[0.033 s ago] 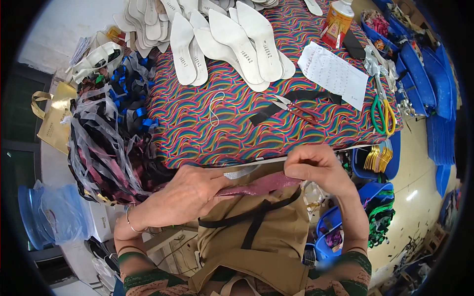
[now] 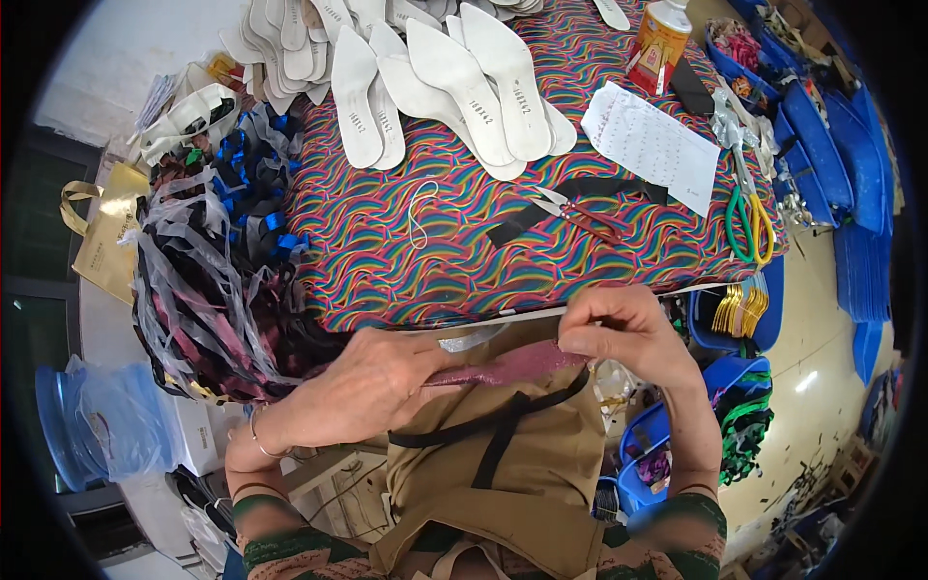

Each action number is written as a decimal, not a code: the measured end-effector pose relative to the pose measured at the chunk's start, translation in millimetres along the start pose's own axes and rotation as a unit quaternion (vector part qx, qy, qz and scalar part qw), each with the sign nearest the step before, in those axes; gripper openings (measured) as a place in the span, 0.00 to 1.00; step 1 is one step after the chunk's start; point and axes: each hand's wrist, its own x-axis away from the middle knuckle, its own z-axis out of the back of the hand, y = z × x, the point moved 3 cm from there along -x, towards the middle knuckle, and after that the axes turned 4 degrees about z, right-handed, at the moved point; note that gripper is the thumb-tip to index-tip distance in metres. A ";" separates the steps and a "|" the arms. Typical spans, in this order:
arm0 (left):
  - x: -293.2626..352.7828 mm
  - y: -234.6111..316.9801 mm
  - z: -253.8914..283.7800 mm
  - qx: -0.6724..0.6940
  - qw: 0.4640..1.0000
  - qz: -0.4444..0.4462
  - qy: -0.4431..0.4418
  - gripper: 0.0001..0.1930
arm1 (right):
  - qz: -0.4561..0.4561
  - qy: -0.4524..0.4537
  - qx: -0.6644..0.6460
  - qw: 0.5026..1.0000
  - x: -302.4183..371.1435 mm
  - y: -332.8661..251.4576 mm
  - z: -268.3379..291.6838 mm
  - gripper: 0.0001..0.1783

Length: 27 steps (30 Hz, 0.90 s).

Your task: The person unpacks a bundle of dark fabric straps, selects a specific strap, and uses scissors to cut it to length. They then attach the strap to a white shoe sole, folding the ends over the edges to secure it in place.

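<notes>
Between my two hands stretches a narrow mauve, shiny strip of material (image 2: 512, 366), held just off the near table edge and above my brown apron (image 2: 541, 435). My left hand (image 2: 382, 372) is closed on its left end, with the fingertips partly hidden. The thumb and forefinger of my right hand (image 2: 619, 329) pinch its right end. On the patterned table (image 2: 387, 280) beyond lie small red-handled scissors (image 2: 577, 215) across a black strip (image 2: 517, 224). To their left is a thin white loop of cord (image 2: 419, 215).
White insoles (image 2: 464, 82) cover the far table. At the right are a paper sheet (image 2: 652, 145), a yellow bottle (image 2: 660, 46) and green-and-yellow-handled scissors (image 2: 749, 217). A heap of ribbon strips (image 2: 208, 280) hangs over the left edge. Blue bins (image 2: 735, 324) stand by the right side.
</notes>
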 end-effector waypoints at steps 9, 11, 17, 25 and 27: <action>-6.2 3.7 -27.3 0.301 0.952 0.048 0.023 0.15 | -0.003 0.093 -0.050 0.994 28.9 16.8 -3.9 0.06; -3.1 4.1 -35.8 0.385 0.916 0.104 0.027 0.15 | 0.011 0.114 -0.106 0.988 30.9 29.8 -11.2 0.07; -3.4 0.4 -46.1 0.567 0.801 0.121 0.146 0.12 | 0.098 0.194 -0.181 0.959 24.8 48.2 -33.5 0.08; -25.7 12.5 -43.3 0.673 0.707 0.075 0.205 0.21 | 0.105 0.182 -0.221 0.952 12.4 65.1 -65.5 0.04; -26.8 7.0 -47.7 0.682 0.697 0.074 0.209 0.20 | 0.080 0.165 -0.206 0.961 7.1 65.7 -67.8 0.03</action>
